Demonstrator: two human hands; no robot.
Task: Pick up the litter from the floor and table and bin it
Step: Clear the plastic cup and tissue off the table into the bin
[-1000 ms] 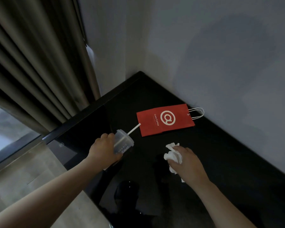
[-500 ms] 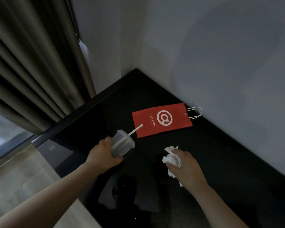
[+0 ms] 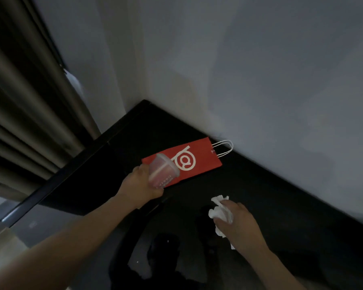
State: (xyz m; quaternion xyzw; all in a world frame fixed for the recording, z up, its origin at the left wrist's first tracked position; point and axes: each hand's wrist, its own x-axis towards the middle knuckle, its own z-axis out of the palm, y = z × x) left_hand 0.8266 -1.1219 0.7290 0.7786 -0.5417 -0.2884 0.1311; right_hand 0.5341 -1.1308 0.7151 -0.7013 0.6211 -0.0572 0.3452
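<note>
Both hands were already loaded. The left hand (image 3: 140, 185) had its fingers (image 3: 153, 192) wrapped round the clear plastic cup (image 3: 164, 172), tilted over with the lid end pointing away, and held just over the near end of the red paper bag (image 3: 199, 158). The right hand (image 3: 239, 222) was closed on a wad of white tissue (image 3: 218, 208) above the tabletop (image 3: 281, 195), with bits poking out top and bottom. The bag was the only litter left lying there that I could see, flat near the wall (image 3: 260, 70). No bin in view.

My guess was the bag came next, and with no free hand that's fiddly. I'd have hooked a spare finger through the white cord handles (image 3: 224, 147) rather than scrabbling at a flat bag on a slick surface. Keep the cup level too, since the white straw (image 3: 181, 152) sticks out of the lid and any dregs would run. Couldn't tell if it had liquid in it.

Material-wise: the cup was thin see-through plastic that tapers, so it'd squash if squeezed hard. The bag was stiff, creased paper with a big white logo. The tissue was soft and crumpled and would shed bits if held loosely. The tabletop was glossy black, reflective enough to show the person's outline.
</note>
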